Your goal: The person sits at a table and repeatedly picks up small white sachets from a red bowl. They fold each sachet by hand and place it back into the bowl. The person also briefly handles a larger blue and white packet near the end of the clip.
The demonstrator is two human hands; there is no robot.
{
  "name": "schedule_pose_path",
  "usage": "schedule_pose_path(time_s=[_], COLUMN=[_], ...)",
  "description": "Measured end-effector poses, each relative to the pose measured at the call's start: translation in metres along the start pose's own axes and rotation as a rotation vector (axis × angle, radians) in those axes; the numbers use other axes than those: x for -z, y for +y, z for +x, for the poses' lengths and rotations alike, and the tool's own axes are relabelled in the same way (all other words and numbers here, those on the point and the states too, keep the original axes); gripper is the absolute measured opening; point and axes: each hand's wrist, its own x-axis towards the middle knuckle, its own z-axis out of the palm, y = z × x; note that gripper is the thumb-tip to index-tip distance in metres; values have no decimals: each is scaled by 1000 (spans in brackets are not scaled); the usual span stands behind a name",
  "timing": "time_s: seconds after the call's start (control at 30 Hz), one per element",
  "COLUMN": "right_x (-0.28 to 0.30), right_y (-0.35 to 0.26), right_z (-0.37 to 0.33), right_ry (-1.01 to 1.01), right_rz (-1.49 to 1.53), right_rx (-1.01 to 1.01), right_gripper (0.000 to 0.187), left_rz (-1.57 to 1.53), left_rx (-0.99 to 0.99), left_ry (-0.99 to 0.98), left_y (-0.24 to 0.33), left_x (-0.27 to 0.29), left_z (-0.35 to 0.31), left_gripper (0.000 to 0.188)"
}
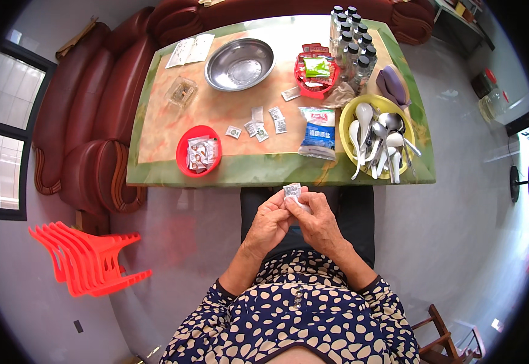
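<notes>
Both hands meet in front of my lap, just off the near edge of the table. Between them is a small white sachet (292,191) with grey print, its upper end showing above the fingers. My left hand (268,223) is closed round its left side, and my right hand (319,225) pinches it from the right, thumb across the front. The sachet's lower part is hidden by the fingers. Nearest on the table are a red bowl (182,159) of similar sachets, loose sachets (256,129) in the middle, and a blue and white plastic bag (318,134).
A steel basin (240,65), a clear plastic box (181,92) and a paper booklet (190,51) lie farther back. To the right stand a red basket (316,93) of packets, several dark-capped bottles (352,48) and a yellow bowl (352,105) of spoons. A red plastic chair (88,258) stands left.
</notes>
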Motion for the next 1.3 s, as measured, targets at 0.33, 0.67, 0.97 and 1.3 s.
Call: schedule_pose_path(time_s=[0.33, 0.67, 0.97, 1.3], right_x=[4, -9, -14, -14], right_y=[2, 13, 19, 29], right_z=[-1, -9, -8, -7], right_ry=[-269, -396, -397, -437], right_rz=[139, 147, 144, 115], right_rx=[-49, -142, -175, -217], right_gripper=[35, 25, 25, 24], left_rz=[-164, 340, 631, 1642], left_rx=[-6, -279, -716, -815], left_ry=[130, 927, 1215, 1405], left_y=[-19, 46, 135, 134], left_x=[48, 172, 285, 268], left_z=[5, 39, 78, 105], left_gripper=[38, 27, 26, 37])
